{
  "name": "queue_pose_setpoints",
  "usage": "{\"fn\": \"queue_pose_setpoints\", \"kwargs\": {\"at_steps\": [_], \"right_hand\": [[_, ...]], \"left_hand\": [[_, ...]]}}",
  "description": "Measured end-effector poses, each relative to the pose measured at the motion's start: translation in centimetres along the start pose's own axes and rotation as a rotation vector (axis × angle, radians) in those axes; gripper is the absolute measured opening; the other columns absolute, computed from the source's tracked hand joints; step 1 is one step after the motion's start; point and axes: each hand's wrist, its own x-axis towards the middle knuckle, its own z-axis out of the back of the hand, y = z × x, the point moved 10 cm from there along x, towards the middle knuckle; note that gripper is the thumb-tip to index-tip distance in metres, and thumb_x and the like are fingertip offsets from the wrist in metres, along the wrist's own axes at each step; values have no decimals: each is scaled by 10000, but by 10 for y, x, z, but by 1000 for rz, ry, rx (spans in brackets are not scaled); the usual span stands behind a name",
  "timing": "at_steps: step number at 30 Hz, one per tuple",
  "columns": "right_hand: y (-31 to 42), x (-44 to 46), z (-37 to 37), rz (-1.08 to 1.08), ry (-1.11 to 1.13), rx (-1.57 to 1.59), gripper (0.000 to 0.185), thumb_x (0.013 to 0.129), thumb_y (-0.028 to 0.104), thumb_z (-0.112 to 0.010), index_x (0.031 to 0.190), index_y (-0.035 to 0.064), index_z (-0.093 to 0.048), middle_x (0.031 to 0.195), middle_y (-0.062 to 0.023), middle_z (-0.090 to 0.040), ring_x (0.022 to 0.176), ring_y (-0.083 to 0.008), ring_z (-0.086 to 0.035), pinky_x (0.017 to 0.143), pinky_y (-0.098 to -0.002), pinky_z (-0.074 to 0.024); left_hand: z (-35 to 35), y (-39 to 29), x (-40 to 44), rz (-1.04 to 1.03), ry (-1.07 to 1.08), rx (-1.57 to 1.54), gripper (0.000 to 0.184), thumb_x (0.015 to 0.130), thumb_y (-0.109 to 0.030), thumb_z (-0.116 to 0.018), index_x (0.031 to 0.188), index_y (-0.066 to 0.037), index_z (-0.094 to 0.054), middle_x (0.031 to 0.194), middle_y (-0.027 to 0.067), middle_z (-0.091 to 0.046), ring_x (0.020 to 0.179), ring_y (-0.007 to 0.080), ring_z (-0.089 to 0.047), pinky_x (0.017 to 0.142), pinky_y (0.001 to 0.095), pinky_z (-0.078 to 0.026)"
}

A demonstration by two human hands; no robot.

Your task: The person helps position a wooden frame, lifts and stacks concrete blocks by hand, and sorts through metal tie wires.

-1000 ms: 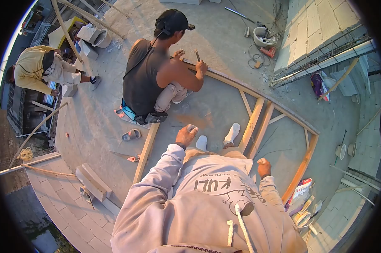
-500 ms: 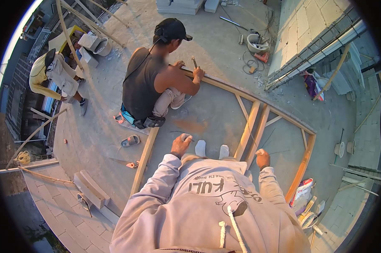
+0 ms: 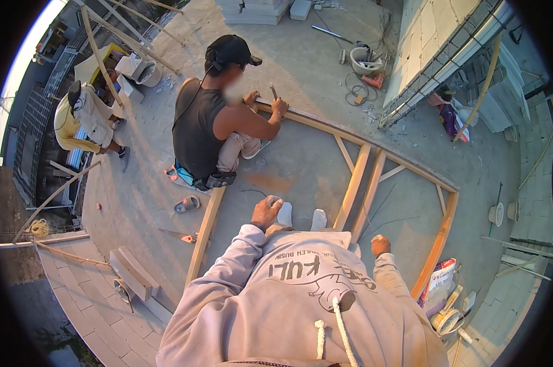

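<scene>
My left hand (image 3: 266, 213) is closed, fingers curled, in front of my body above the floor. A small greyish spot shows at its fingertips, but I cannot make out whether it holds anything. My right hand (image 3: 380, 244) is a fist with nothing showing in it, out to the right above the wooden frame (image 3: 353, 186). My white-tipped feet (image 3: 285, 214) stand inside this frame, which lies on the concrete floor. At its far rail crouches a co-worker (image 3: 203, 116) in a dark sleeveless top, one hand gripping a hammer (image 3: 273, 92).
A handsaw (image 3: 177, 234) and a sandal (image 3: 187, 204) lie left of the frame. Another person (image 3: 83, 119) bends at the far left. A bucket of tools (image 3: 365, 60) stands by the block wall (image 3: 432, 46). A printed sack (image 3: 438, 281) stands at right.
My right hand has moved slightly down, away from the beam. My left hand is a little nearer the body's middle. The view has shifted slightly, and the far-left person has changed posture.
</scene>
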Motion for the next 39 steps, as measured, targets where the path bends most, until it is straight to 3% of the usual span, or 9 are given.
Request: {"fn": "queue_pose_setpoints", "kwargs": {"at_steps": [4, 7, 13, 22, 39], "right_hand": [[22, 3, 20, -12, -24, 51, 163, 705, 156, -479, 742, 74, -614, 798, -171, -605, 801, -316, -575, 715, -366, -442], [47, 9, 28, 33, 19, 24, 224, 764, 195, -447, 841, 53, -604, 872, -190, -598, 869, -339, -561, 746, -378, -440], [71, 19, 34, 74, 28, 47, 214, 751, 170, -443, 833, 55, -603, 860, -191, -599, 853, -335, -569, 740, -375, -443], [67, 39, 27, 108, -1, -1, 187, 710, 168, -464, 728, 72, -623, 769, -180, -605, 771, -327, -581, 684, -370, -450], [70, 43, 22, 153, -5, 8, 185, 727, 188, -480, 754, 75, -623, 801, -186, -600, 802, -335, -570, 710, -375, -443]], "left_hand": [[-8, -8, -6, 11, 6, 15, 325, 791, -320, -502, 917, -33, -588, 857, 153, -600, 836, 286, -566, 728, 348, -428], [-13, -8, -5, 23, 22, -3, 320, 794, -320, -492, 934, -49, -588, 880, 156, -604, 857, 299, -565, 754, 354, -430], [-9, -14, -3, 2, -23, -16, 320, 794, -321, -494, 927, -45, -587, 871, 158, -606, 846, 297, -570, 747, 356, -432], [-1, 3, -4, 64, -57, -33, 332, 793, -327, -493, 935, -42, -585, 874, 160, -605, 852, 299, -568, 749, 356, -432], [-2, 4, 1, 75, -44, 11, 327, 795, -329, -495, 936, -47, -582, 880, 168, -601, 858, 311, -563, 754, 365, -429]]}}
